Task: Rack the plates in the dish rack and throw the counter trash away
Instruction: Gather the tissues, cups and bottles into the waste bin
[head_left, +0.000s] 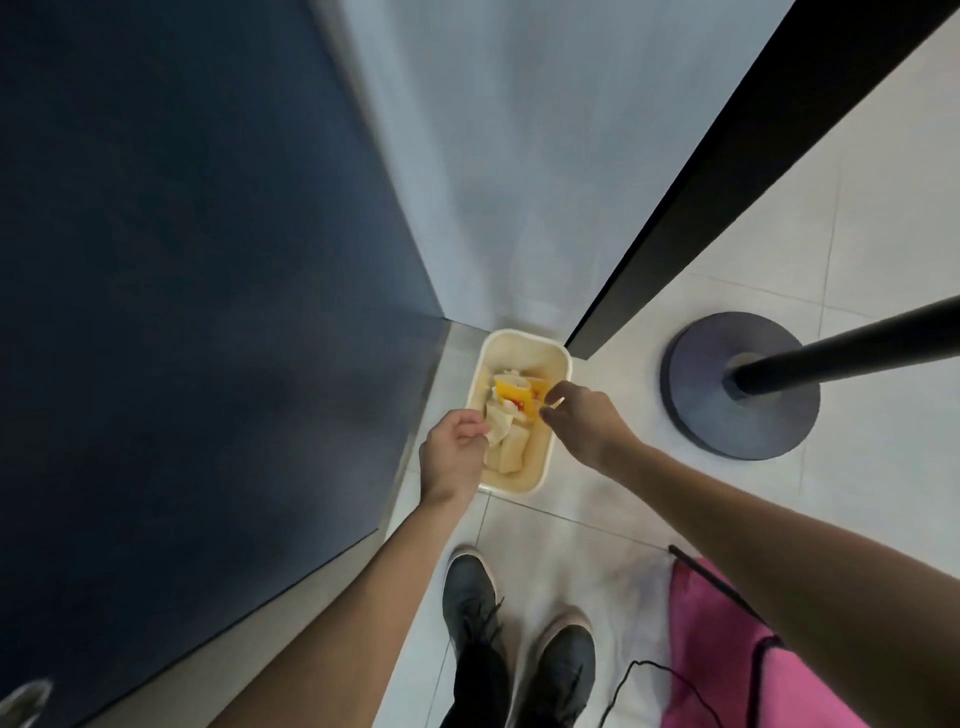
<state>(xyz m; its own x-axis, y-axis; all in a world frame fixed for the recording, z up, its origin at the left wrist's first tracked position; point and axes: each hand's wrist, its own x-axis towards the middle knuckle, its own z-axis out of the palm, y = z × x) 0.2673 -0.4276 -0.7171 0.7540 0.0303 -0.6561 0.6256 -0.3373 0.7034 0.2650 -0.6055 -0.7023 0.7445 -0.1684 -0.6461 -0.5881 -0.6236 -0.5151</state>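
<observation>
A cream rectangular trash bin (523, 349) stands on the tiled floor in the corner, holding white crumpled paper and a yellow wrapper (511, 399) with red marks. My left hand (451, 457) hovers over the bin's left rim, fingers curled, pinching a piece of white paper (496, 427) at its fingertips. Over the right rim my right hand (581, 422) is held with thumb and forefinger spread apart, nothing between them, just beside the yellow wrapper. No plates or dish rack are in view.
A dark blue cabinet front (182, 286) fills the left side. A black door edge (727, 171) runs diagonally at the right. A round stand base (696, 395) with a black pole sits right of the bin. A pink bag (727, 654) and a black cable lie by my shoes (470, 597).
</observation>
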